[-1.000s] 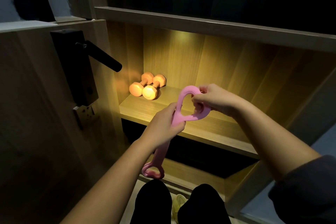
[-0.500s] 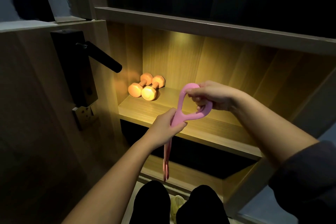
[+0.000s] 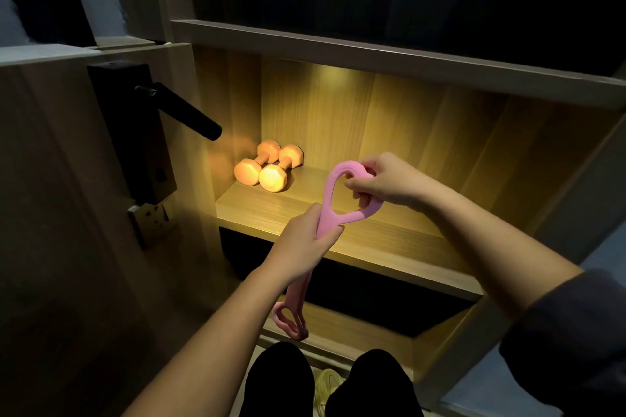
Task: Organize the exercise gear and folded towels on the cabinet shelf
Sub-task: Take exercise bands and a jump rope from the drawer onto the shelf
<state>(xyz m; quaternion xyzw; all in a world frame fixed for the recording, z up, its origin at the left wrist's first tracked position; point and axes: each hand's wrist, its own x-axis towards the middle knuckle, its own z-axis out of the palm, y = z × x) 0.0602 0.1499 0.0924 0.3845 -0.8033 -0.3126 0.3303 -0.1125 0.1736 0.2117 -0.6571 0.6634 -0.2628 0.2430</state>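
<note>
right now the left hand (image 3: 301,240) is curled around the narrow middle of a pink resistance band (image 3: 326,203), thumb pressed across the front of it. the right hand (image 3: 382,183) pinches the far side of the band's upper loop, fingers hooked through the opening, so the loop stands open in a rounded heart shape between the two hands. below the left hand the rest of the band hangs down, and its lower loop (image 3: 288,320) dangles in front of the dark gap under the shelf, touching nothing that can be seen.

both hands hold the band in the air, just in front of and above the front edge of the lit wooden shelf (image 3: 372,240). at the back left corner of that shelf lie two orange dumbbells (image 3: 267,169), side by side and touching, their ends pointing toward the front, well apart from the band.

to the left, a wooden door (image 3: 50,179) stands open with a black lock plate (image 3: 135,132) and a black lever handle (image 3: 189,117) pointing toward the cabinet. the right arm wears a dark sleeve (image 3: 569,332) pushed up the forearm. at the bottom are the person's knees in black trousers (image 3: 277,379), with a pale yellowish shoe (image 3: 327,386) between them.
</note>
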